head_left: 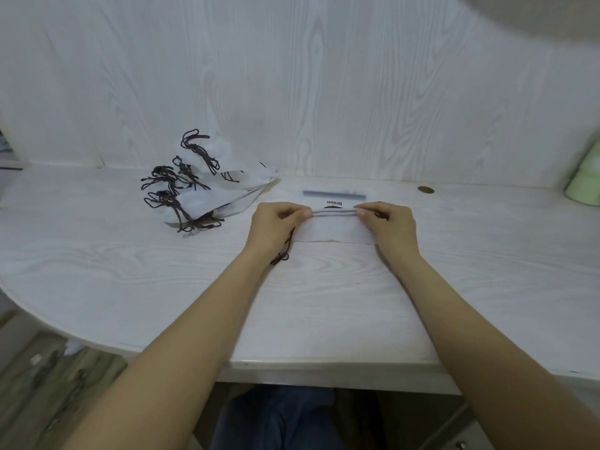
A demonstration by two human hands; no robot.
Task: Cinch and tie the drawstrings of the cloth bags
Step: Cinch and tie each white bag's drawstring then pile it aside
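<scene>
White cloth bag (334, 228) laid flat on the pale table (324, 303), its top edge pinched at one end by the left hand (276, 227), at the other by the right hand (388, 225), dark drawstring (285, 251) hung under the left wrist, pile of tied bags (201, 186) set to the left

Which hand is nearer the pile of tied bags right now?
Left. The left hand pinches the left end of the flat bag, just right of the pile of tied bags. The right hand pinches the bag's far end, farther from the pile.
</scene>
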